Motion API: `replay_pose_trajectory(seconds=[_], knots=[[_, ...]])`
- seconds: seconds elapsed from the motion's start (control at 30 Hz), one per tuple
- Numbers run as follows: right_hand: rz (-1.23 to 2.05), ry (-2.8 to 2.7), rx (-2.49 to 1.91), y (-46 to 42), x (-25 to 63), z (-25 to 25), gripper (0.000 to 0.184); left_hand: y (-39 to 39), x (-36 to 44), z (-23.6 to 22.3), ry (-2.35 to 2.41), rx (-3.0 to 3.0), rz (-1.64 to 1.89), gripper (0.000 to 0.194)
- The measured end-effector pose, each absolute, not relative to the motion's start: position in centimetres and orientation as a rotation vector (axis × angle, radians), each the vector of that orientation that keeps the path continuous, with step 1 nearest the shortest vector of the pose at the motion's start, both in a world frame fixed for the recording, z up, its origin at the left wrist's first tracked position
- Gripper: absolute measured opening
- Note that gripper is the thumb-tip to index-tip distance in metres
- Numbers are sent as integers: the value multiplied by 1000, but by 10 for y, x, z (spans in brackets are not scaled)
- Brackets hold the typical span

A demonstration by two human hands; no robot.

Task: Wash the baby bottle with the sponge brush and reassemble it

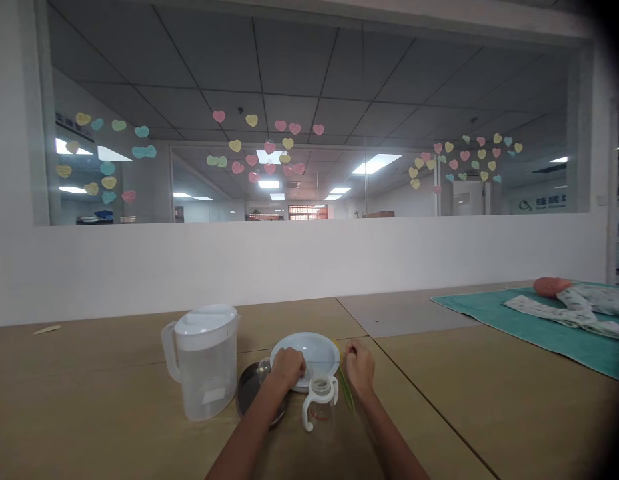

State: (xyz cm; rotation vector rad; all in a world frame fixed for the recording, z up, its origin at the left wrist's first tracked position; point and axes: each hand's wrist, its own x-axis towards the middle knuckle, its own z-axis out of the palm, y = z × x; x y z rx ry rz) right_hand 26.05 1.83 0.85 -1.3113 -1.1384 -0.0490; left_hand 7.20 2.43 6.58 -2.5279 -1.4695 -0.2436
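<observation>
I look down over a bench [454,407] at two bare hands, and neither shows me its fingertips. The left hand [288,368] covers the near-left rim of a pale shallow basin [316,347]; its fingers are bent downward, and a small clear shape shows just beside them, too faint for me to tell whether they grip it. The right hand [360,365] is curled into a loose fist with its palm side hidden, so I cannot tell whether it has hold of anything. A thin yellow-green item [346,388] runs between it and the basin, partly hidden.

Both forearms enter from the bottom edge and are cut off there. The left one slants up and to the right, crossing over a dark round tray [250,395] and hiding much of it; a clear dome-like piece [263,369] shows at its far side. The right one slants up and to the left.

A clear bottle [320,415] stands on the bench between the forearms, just in front of the basin. Its open mouth points up and its long axis is upright; one white handle curves down to the left, the other sits at the right. A lidded pitcher [209,373] stands at the left, its handle facing left
</observation>
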Motion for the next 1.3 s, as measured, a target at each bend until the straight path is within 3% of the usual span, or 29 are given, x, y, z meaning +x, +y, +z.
replay_pose_trajectory(seconds=[0.47,0.57,0.87,1.3], knots=[[-61,-1155,-1364,21,262,6,14,0,55,130,-1267,-2455,-583,21],[-54,-1150,-1369,21,261,5,14,-16,54,138,-1149,-2406,-826,21],[-44,-1183,-1319,26,261,-3,10,-50,68,121,-1068,-2511,-1331,25],[-20,-1177,-1396,22,261,0,10,-60,80,104,-1058,-2523,-1493,23]])
